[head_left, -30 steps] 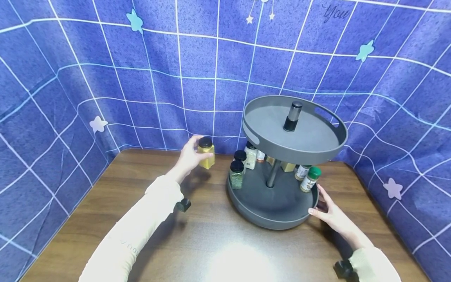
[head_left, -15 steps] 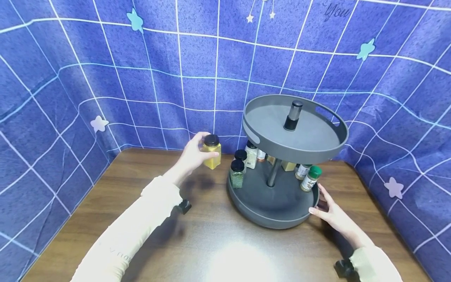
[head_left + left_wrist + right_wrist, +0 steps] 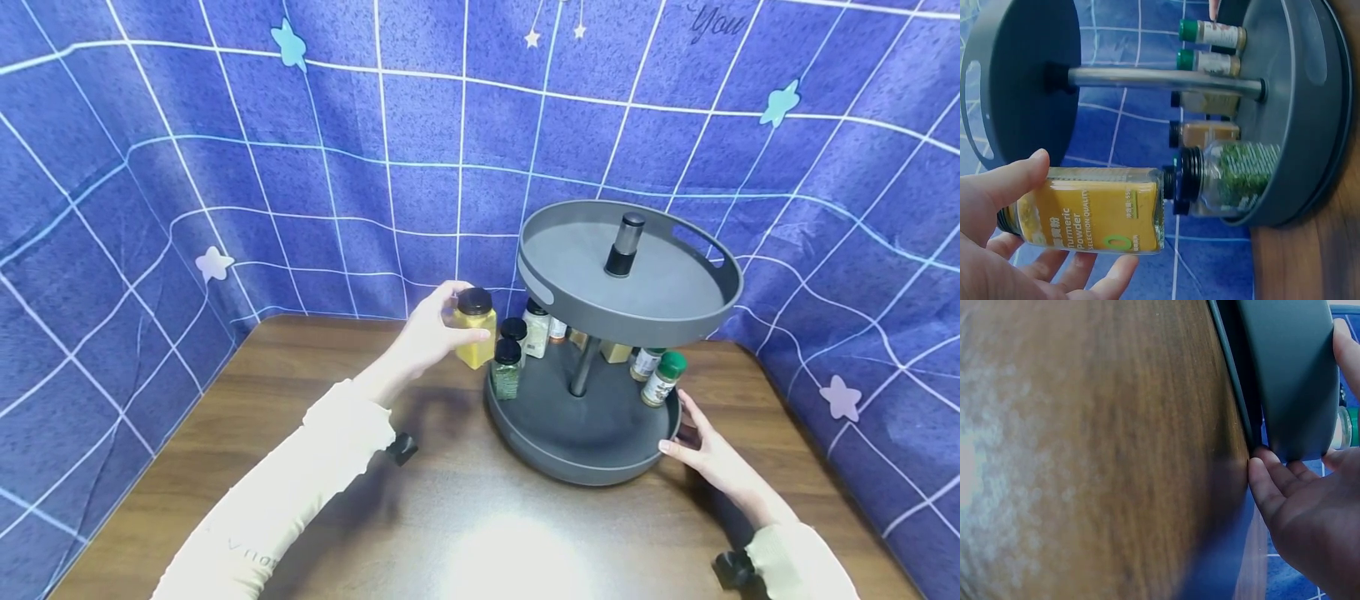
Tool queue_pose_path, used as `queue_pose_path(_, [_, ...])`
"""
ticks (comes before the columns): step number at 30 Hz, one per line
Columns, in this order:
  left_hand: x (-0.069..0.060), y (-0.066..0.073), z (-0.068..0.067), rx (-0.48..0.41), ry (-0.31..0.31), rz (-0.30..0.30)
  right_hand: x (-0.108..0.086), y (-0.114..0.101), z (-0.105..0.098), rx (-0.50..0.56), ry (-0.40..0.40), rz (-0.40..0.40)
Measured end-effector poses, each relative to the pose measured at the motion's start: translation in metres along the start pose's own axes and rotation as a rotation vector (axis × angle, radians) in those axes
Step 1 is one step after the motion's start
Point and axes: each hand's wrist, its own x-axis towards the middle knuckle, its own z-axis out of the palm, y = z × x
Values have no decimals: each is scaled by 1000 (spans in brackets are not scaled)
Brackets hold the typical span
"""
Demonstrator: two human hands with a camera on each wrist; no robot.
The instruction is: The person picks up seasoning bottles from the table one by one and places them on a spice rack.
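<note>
In the head view my left hand (image 3: 431,333) grips a black-capped jar of yellow turmeric powder (image 3: 474,337), held up just left of the grey two-tier turntable (image 3: 585,467). The left wrist view shows the label of the turmeric jar (image 3: 1097,215), with thumb and fingers on opposite sides. Close beside it, a jar of green dried herbs (image 3: 506,379) stands at the left of the lower tier. My right hand (image 3: 708,458) holds the lower tier's rim at the right. In the right wrist view the fingers (image 3: 1269,481) sit against the outer wall.
More jars stand along the lower tier's back edge, including a white-filled jar (image 3: 536,333) and a green-capped bottle (image 3: 660,383). The upper tier (image 3: 570,258) overhangs them, around a central post (image 3: 625,246). A blue grid curtain (image 3: 337,183) hangs behind the wooden table (image 3: 315,350).
My left hand has carried the turmeric jar rightward, from over the table to beside the turntable's herb jar. The right hand and turntable have stayed in place.
</note>
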Motion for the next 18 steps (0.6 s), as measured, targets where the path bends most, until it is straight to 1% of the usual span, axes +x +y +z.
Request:
queue_pose_path(5, [-4, 6, 6, 25, -16, 6, -1, -1, 0, 6, -3, 8])
queue_pose_path(8, [-6, 9, 9, 23, -27, 15, -1, 0, 0, 8, -3, 6])
queue_pose_path(14, [-12, 15, 18, 68, -35, 42, 0, 1, -1, 3, -1, 8])
queue_pose_path(18, [-15, 17, 26, 57, -46, 54, 0, 1, -1, 5, -3, 10])
